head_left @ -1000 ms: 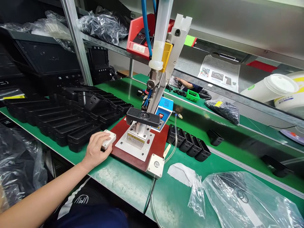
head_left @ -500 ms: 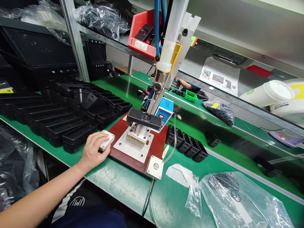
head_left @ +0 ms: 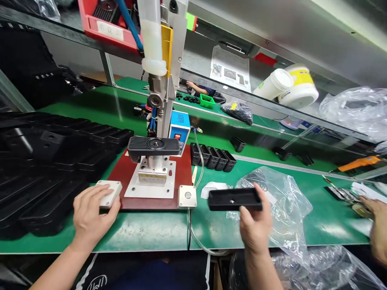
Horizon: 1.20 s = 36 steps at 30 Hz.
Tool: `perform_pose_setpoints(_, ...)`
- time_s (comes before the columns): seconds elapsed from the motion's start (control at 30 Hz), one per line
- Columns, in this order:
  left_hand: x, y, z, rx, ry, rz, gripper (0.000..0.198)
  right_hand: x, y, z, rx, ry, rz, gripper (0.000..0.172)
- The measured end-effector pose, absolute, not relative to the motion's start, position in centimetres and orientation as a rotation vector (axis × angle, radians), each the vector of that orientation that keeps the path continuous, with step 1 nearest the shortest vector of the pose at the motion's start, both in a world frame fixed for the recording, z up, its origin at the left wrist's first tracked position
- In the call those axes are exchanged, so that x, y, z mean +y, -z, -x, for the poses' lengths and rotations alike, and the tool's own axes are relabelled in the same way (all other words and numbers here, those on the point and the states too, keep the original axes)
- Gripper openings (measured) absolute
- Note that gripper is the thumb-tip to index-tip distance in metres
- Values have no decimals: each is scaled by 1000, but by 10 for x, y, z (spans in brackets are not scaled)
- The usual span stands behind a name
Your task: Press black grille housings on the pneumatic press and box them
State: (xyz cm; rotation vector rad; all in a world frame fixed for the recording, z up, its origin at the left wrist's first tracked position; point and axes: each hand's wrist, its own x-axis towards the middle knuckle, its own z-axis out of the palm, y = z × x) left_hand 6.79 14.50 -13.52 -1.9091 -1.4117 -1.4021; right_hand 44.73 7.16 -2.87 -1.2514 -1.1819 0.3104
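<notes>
Black housing (head_left: 234,199), right hand (head_left: 255,227) gripping; left hand (head_left: 92,215) on white box (head_left: 109,194); hands apart

Left hand (head_left: 93,215) covers much of the white block (head_left: 109,194), so its top can't be seen. Right hand (head_left: 255,225) hides part of the black part (head_left: 234,199), fingers over its edges, underside not visible. Red bin (head_left: 90,34) cut off by top edge, contents only partly seen. White barrel (head_left: 151,36) also runs out the top. Black trays (head_left: 45,201) cut off at left edge, true count can't be told. Co-worker's hand (head_left: 377,229) cut off at right edge; items near it (head_left: 341,194) blurred, can't tell what they are. Far arm (head_left: 201,88) only partly shows, rest hidden. Sheet (head_left: 230,67) print too small to read.
</notes>
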Motion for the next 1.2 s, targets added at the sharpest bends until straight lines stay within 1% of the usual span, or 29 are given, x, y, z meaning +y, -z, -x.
perform_pose_setpoints(0.07, 143, 134, -68, -1398, 1417, 1933, 36, 87, 30, -419, -1176, -442, 1140, 62)
perform_pose_setpoints(0.17, 141, 130, -68, -1408, 1432, 1954, 36, 113, 29, -376, -1198, -656, 1007, 64)
perform_pose_setpoints(0.27, 141, 128, -69, -1434, 1449, 1967, 35, 125, 26, -350, -1210, -749, 991, 65)
perform_pose_setpoints(0.53, 139, 125, -68, -1465, 1512, 1952, 34, 125, 19, -332, -1323, -742, 963, 61)
perform_pose_setpoints(0.73, 132, 125, -63, -1325, 1561, 1835, 32, 125, 18, -320, -1428, -692, 929, 60)
perform_pose_setpoints(0.9, 122, 121, -67, -1220, 1618, 1896, 31, 121, 15, -319, -1391, -700, 967, 60)
perform_pose_setpoints(0.97, 118, 112, -73, -1181, 1674, 1981, 31, 119, 11, -319, -1351, -851, 969, 58)
perform_pose_setpoints(1.07, 116, 89, -85, -1067, 1743, 2149, 37, 116, 7, -313, -1250, -1309, 918, 56)
perform_pose_setpoints(1.13, 116, 70, -93, -935, 1701, 2345, 43, 114, 7, -308, -1162, -1594, 890, 54)
perform_pose_setpoints(1.17, 116, 61, -96, -856, 1640, 2463, 46, 113, 9, -305, -1150, -1670, 890, 51)
perform_pose_setpoints(1.2, 116, 52, -99, -773, 1563, 2574, 49, 112, 12, -303, -1190, -1669, 901, 46)
